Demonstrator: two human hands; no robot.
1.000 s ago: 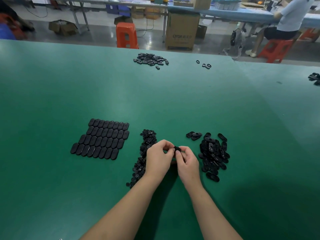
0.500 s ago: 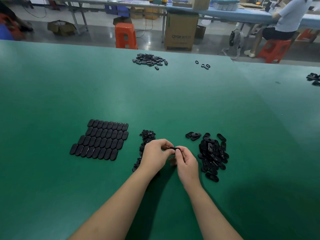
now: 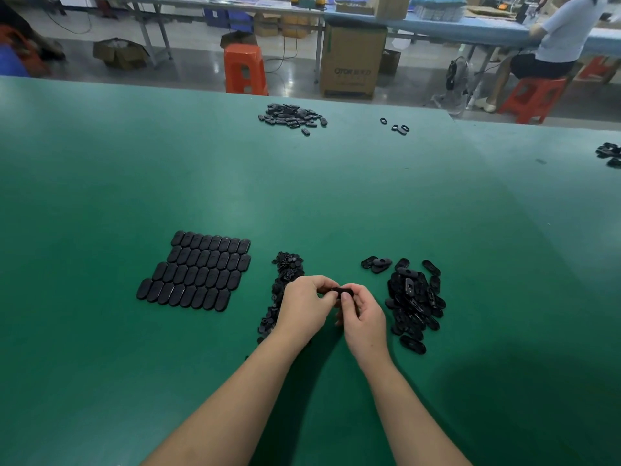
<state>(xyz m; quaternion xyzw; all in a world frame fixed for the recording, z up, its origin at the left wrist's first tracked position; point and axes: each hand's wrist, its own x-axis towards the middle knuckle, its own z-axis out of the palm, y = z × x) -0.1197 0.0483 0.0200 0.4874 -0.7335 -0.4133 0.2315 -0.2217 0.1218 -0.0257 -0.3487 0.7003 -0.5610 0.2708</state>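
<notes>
**A:** What are we holding?

**B:** We are pinching a small black oval part (image 3: 341, 292) between both hands, low over the green table (image 3: 336, 196). Our left hand (image 3: 304, 306) is curling its fingers round one end, and our right hand (image 3: 364, 317) is gripping the other.

**A:** Where is it sitting?

**B:** It is hanging between a strip of tiny black pieces (image 3: 285, 272) on our left and a loose heap of oval shells (image 3: 415, 301) on our right. A tidy grid of ovals (image 3: 196, 272) is lying further left.
</notes>
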